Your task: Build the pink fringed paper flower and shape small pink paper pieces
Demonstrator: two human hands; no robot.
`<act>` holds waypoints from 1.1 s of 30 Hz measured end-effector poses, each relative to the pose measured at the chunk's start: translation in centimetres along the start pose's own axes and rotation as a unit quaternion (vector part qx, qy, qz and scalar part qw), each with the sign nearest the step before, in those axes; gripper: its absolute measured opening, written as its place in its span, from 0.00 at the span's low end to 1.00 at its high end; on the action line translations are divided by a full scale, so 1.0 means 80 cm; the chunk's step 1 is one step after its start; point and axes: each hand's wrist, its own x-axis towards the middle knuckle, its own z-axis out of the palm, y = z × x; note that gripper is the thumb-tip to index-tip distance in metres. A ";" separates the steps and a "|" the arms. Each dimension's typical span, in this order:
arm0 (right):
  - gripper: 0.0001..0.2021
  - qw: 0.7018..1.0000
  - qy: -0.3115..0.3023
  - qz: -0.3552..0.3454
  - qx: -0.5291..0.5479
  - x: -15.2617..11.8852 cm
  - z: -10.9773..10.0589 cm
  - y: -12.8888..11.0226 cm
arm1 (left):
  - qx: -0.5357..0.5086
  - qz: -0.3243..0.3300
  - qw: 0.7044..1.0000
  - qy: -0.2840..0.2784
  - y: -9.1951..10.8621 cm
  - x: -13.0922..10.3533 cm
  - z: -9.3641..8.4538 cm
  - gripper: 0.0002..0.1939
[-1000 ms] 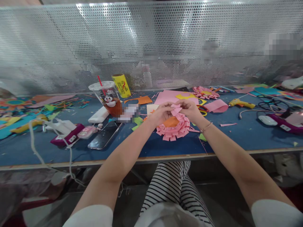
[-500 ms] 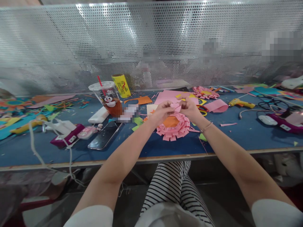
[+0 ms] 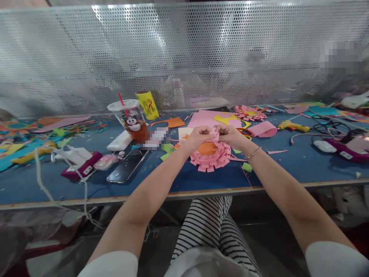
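A pink paper flower point(image 3: 211, 163) with an orange centre point(image 3: 206, 148) lies on the blue table in front of me. Over its far edge, my left hand point(image 3: 199, 137) and my right hand point(image 3: 229, 135) meet, both closed in a pinch on a small pink paper strip point(image 3: 214, 137). The fingers cover part of the strip and the flower's far petals. Whether the strip is joined to the flower I cannot tell. Behind my hands lie a pink paper sheet point(image 3: 198, 118) and a yellow paper with cut-outs point(image 3: 229, 117).
To the left stand a drink cup point(image 3: 134, 119) with a red straw and a yellow roll point(image 3: 148, 105); nearer lie a phone point(image 3: 127, 165) and a purple power strip point(image 3: 82, 166). On the right are a yellow glue gun point(image 3: 293, 126) and cables. A perforated metal screen point(image 3: 184, 42) borders the back.
My right hand has come down, its raised fingers now folded in beside the left hand. The pink strip sits lower between the fingertips. The flower has stayed in place.
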 end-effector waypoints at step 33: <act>0.04 0.965 0.161 -0.098 -0.183 0.014 -0.004 0.006 | 0.198 0.128 0.965 0.113 0.004 -0.005 0.010 0.07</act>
